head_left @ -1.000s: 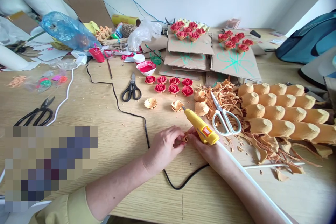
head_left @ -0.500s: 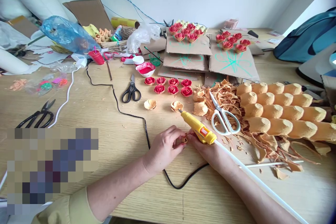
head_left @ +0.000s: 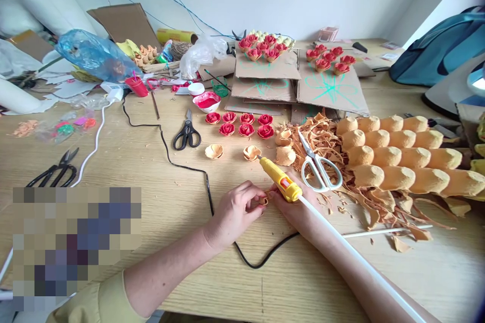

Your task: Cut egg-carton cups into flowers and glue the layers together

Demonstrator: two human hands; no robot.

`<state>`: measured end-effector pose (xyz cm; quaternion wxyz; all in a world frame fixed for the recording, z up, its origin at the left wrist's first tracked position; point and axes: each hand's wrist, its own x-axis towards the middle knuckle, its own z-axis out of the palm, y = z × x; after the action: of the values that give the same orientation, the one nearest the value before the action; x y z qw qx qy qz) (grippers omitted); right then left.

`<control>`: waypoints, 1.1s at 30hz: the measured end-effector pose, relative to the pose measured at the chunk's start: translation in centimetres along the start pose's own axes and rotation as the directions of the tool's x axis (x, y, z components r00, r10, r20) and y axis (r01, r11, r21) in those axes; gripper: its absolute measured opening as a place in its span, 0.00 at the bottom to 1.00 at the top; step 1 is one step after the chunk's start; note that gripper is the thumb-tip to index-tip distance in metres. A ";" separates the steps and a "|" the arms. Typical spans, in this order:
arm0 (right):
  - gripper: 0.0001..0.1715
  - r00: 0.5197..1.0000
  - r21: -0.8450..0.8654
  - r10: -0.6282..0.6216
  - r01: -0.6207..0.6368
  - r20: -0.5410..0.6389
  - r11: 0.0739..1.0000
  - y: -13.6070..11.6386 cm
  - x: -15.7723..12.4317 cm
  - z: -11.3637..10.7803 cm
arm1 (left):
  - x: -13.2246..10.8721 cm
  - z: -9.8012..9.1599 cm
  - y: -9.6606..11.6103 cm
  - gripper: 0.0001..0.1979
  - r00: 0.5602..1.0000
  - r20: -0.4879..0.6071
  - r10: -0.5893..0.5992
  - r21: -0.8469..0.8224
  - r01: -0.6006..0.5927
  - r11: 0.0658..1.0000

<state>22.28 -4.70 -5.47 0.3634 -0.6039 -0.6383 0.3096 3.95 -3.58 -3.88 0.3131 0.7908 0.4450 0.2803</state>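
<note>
My left hand (head_left: 237,212) pinches a small curled piece of tan pulp (head_left: 263,201). Close on its right, my right hand (head_left: 295,212) is wrapped round a yellow glue gun (head_left: 280,179), whose tip points up and left. Some of the right fingers are hidden behind the gun, and its fingertips come near the curled piece. Beyond the tip lie two tan paper blossoms (head_left: 251,153) (head_left: 214,151). Several red roses (head_left: 246,129) stand in two rows behind them. Two uncoloured cups (head_left: 285,155) sit right of the blossoms.
White-handled scissors (head_left: 322,171) lie beside pulp scraps (head_left: 322,136) and an egg tray (head_left: 397,156) at right. Black scissors (head_left: 186,136) and a bowl of red paint (head_left: 207,102) are farther left. A black cord (head_left: 206,186) crosses the table. Cardboard (head_left: 331,91) with red flowers stands behind.
The view has shifted slightly, so most things appear a little farther left. Both hands keep nearly the same pose, still holding the curled piece and the glue gun.
</note>
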 end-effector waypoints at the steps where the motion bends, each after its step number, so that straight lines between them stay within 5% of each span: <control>1: 0.03 1.000 0.011 0.004 -0.005 0.009 1.000 0.0 0.0 0.0 | 0.0 0.0 0.0 0.09 1.000 0.001 0.000 0.001 0.000 1.000; 7: 0.04 1.000 0.078 -0.018 0.016 0.020 0.997 -0.1 0.0 0.0 | 0.1 -0.1 0.2 0.10 1.000 0.011 -0.006 0.011 0.006 1.000; 13: 0.08 0.991 0.119 -0.074 0.087 -0.113 0.989 -1.4 0.0 -1.3 | 0.0 -0.4 -0.4 0.09 0.996 -0.073 0.042 -0.084 -0.048 0.995; 23: 0.17 0.992 0.162 -0.039 0.020 0.118 0.987 -2.8 -1.0 -1.6 | 1.0 -2.6 -1.5 0.07 0.940 -0.340 -0.013 -0.167 -0.047 0.985; 33: 0.15 0.992 0.127 -0.029 0.013 0.123 0.992 -2.2 -1.2 -1.2 | 1.0 -3.0 -1.6 0.08 0.916 -0.402 -0.017 -0.174 -0.058 0.983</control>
<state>22.10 -6.09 -3.06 0.3634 -0.5525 -0.6452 0.3826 1.41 -1.29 -2.92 0.2831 0.6892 0.4637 0.4794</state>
